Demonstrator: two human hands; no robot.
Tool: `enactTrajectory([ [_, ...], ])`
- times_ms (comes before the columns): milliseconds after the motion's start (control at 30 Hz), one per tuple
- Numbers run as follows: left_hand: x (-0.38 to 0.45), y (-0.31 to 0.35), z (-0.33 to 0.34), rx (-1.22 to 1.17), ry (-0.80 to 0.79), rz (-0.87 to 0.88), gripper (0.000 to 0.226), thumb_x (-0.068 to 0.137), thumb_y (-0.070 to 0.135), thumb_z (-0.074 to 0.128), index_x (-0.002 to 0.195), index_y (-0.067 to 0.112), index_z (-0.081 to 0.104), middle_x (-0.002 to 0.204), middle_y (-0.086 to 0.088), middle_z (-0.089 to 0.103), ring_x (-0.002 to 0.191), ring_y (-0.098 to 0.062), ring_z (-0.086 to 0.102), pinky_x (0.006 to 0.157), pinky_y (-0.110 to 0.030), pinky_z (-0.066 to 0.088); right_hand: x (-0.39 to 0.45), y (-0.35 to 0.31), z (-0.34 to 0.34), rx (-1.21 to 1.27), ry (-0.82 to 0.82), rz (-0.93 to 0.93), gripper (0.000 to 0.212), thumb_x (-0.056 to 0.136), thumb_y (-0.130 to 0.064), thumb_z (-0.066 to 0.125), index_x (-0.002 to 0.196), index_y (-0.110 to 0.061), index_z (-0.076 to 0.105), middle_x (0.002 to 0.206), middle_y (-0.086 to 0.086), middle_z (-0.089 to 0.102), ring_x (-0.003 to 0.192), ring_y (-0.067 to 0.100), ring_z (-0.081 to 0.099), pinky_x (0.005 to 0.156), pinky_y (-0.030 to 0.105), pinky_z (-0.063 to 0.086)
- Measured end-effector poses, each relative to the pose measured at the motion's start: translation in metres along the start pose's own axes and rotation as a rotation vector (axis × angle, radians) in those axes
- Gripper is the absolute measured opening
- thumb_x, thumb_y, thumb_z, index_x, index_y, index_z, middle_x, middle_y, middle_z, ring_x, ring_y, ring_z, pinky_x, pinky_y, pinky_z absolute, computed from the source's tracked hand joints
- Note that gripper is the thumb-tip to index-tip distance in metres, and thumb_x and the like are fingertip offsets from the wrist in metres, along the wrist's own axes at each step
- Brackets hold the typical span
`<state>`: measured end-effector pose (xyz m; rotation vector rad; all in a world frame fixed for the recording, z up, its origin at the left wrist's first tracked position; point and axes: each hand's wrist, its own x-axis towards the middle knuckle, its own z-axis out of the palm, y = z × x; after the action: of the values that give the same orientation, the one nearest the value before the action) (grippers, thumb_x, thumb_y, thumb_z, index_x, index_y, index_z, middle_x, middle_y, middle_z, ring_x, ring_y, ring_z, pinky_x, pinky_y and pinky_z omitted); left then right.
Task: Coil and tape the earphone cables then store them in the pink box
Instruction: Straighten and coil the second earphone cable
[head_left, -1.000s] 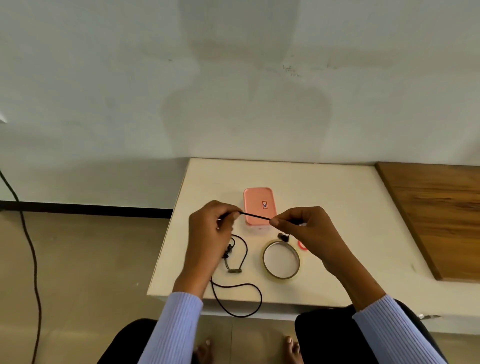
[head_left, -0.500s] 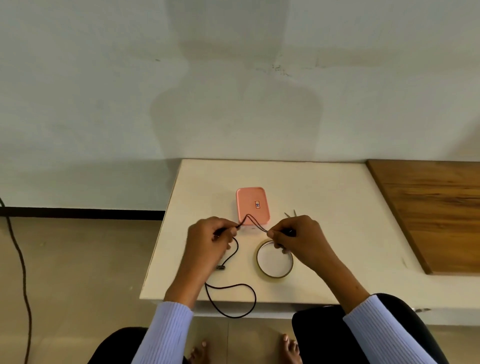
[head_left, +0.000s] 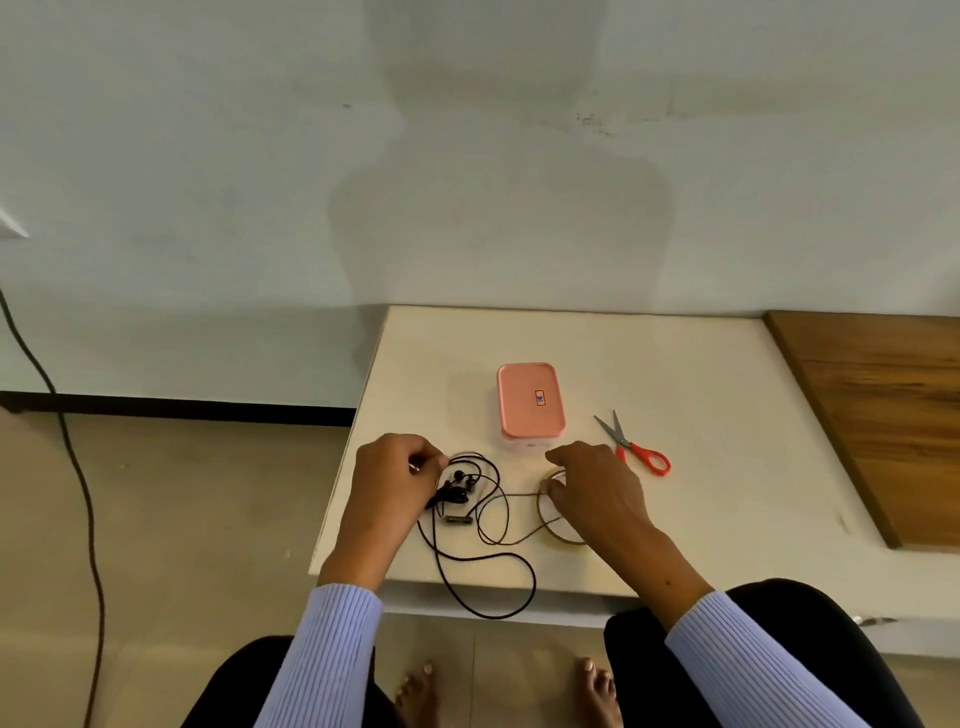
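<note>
Right now I see the black cable (head_left: 470, 512) lying in loose loops on the white table (head_left: 701, 509), between my two hands, one loop hanging over the near edge. My left hand (head_left: 387, 486) pinches the cable near the earbuds, fingers curled around it. My right hand (head_left: 597, 486) rests on the tape roll (head_left: 558, 538), fingers bent over its rim; whether they grip it I cannot tell. Just beyond sits the pink box (head_left: 530, 400), lid on. Red-handled scissors (head_left: 631, 444) lie right of it.
</note>
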<state>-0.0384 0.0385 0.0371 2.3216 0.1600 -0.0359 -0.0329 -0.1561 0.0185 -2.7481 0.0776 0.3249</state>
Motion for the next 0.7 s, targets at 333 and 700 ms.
enactTrajectory([
  [333, 0.001, -0.037, -0.002, 0.076, -0.006, -0.239, 0.01, 0.086, 0.008, 0.064, 0.081, 0.001, 0.07, 0.078, -0.013, 0.069, 0.068, -0.02, 0.062, 0.066, -0.025, 0.049, -0.009, -0.044, 0.011, 0.075, 0.062, -0.237, 0.024, 0.094, -0.022, 0.052, 0.113, -0.023, 0.065, 0.108, -0.003, 0.069, 0.095, 0.017, 0.064, 0.08, 0.028, 0.052],
  [700, 0.004, -0.057, 0.008, 0.25, -0.005, -0.158, 0.018, 0.085, -0.001, 0.059, 0.098, 0.004, 0.071, 0.102, -0.011, 0.068, 0.092, -0.022, 0.064, 0.071, -0.016, 0.041, 0.031, -0.084, 0.05, -0.272, -0.122, -0.509, 0.046, 0.083, 0.0, 0.056, 0.124, -0.022, 0.054, 0.117, 0.0, 0.062, 0.109, 0.023, 0.054, 0.074, 0.032, 0.045],
])
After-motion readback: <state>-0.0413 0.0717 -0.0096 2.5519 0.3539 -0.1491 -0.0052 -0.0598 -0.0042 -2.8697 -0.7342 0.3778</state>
